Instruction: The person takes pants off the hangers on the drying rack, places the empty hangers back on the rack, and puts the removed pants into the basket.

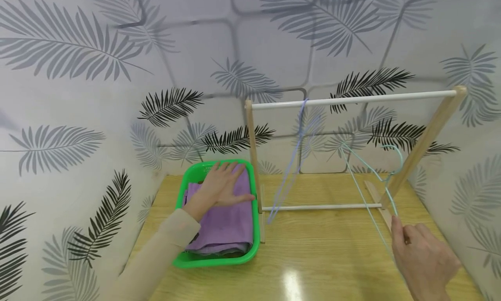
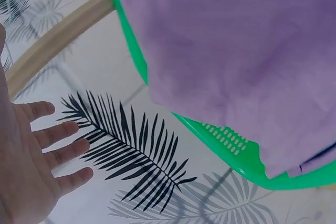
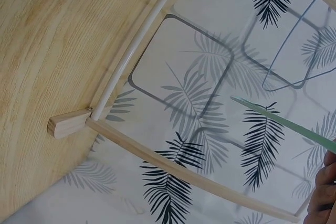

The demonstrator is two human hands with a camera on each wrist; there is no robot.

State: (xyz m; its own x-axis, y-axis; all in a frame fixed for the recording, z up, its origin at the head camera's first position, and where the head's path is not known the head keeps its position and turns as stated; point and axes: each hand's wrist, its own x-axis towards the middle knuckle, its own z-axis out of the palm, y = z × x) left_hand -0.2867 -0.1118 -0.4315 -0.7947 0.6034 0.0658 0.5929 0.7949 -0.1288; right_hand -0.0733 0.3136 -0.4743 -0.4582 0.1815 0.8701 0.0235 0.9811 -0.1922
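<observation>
My left hand is over the folded purple cloth in a green plastic basket, fingers spread. The left wrist view has that hand at its left edge, palm showing and nothing held, with the purple cloth beside it. Whether the fingers touch the cloth is unclear. At the right, my right hand grips one arm of a mint-green clothes hanger, its hook upward. In the right wrist view only part of the hanger and some curled fingers show.
A small clothes rack with wooden posts and a white top bar stands at the back of the wooden table. A pale blue hanger hangs from that bar. Leaf-patterned wall covering encloses the table's back and sides.
</observation>
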